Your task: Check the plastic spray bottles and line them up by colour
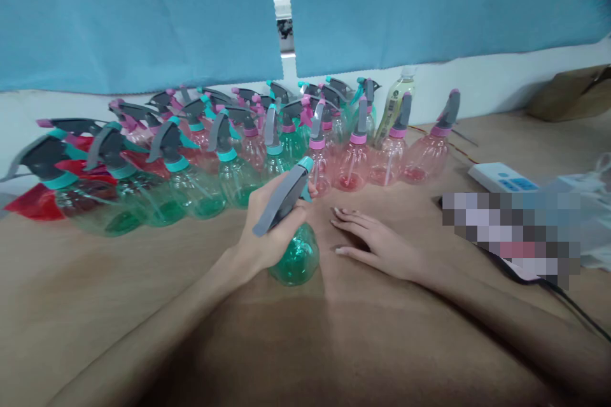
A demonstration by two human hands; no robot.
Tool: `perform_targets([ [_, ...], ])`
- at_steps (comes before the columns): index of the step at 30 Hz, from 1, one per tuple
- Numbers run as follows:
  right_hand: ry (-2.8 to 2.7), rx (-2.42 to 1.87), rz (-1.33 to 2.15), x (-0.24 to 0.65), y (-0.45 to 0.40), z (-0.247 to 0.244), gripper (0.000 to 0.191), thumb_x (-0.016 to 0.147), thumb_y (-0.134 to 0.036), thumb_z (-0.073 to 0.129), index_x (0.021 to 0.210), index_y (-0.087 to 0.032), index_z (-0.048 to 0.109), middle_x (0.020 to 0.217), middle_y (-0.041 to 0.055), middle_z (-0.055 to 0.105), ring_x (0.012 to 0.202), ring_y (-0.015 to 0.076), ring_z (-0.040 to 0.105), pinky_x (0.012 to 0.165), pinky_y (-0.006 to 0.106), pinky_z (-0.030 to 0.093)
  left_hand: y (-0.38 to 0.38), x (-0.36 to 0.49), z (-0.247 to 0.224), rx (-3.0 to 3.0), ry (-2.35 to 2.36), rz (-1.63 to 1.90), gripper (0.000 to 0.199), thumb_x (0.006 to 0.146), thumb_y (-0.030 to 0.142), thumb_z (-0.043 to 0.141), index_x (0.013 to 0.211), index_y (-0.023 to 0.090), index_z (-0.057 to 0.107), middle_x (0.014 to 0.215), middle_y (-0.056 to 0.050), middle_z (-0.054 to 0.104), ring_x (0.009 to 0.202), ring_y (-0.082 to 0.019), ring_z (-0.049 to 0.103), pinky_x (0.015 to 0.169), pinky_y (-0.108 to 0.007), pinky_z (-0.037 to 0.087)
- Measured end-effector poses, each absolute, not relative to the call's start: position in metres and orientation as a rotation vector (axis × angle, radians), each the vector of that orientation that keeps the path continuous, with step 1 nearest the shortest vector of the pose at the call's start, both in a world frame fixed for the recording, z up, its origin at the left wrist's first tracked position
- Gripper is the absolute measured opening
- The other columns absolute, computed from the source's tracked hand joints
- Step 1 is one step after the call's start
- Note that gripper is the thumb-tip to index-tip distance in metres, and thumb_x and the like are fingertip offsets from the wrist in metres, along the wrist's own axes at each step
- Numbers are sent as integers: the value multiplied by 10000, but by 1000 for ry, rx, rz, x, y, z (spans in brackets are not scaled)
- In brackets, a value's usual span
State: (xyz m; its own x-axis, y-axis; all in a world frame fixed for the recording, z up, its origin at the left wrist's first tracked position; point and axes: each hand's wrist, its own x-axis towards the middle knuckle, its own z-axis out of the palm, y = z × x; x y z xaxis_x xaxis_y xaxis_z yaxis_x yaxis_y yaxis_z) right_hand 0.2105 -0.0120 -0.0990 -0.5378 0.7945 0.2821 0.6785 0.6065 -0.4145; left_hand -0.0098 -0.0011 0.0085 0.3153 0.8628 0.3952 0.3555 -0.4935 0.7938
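My left hand (270,222) is wrapped round the neck of a green spray bottle (296,257) with a grey and teal spray head, near the middle of the view. The bottle's round base is close to the tabletop; whether it touches is hard to tell. To its right, my right hand (377,241) rests palm down on the table, fingers spread and holding nothing. Behind both hands stand several more green bottles (203,194) on the left and pink bottles (352,165) on the right, with grey spray heads.
A phone-like device (506,235), partly blurred out, lies at the right with a cable. Beyond it are a white box (501,177) and clear plastic. A labelled drink bottle (396,102) leans at the back. Red pieces (35,202) lie far left. Blue sheeting (143,19) covers the wall.
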Motion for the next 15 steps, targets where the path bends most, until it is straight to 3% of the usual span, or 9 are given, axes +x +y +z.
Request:
perform_targets([
  [9,-2389,-1171,372,211,-12,-99,593,887,-548,452,1370,-203,444,1435,90,433,1343,243,360,1100,470,316,-1,-12,10,2021,1057,1099,118,704,155,488,793,203,551,758,6,558,674,-146,509,617,-286,407],
  [15,-2382,-1164,360,211,-11,-100,581,885,-551,456,1366,-225,447,1433,81,437,1337,243,370,1094,483,321,0,-12,8,2040,1091,1095,104,714,155,490,789,205,542,696,11,539,601,-132,471,556,-278,372],
])
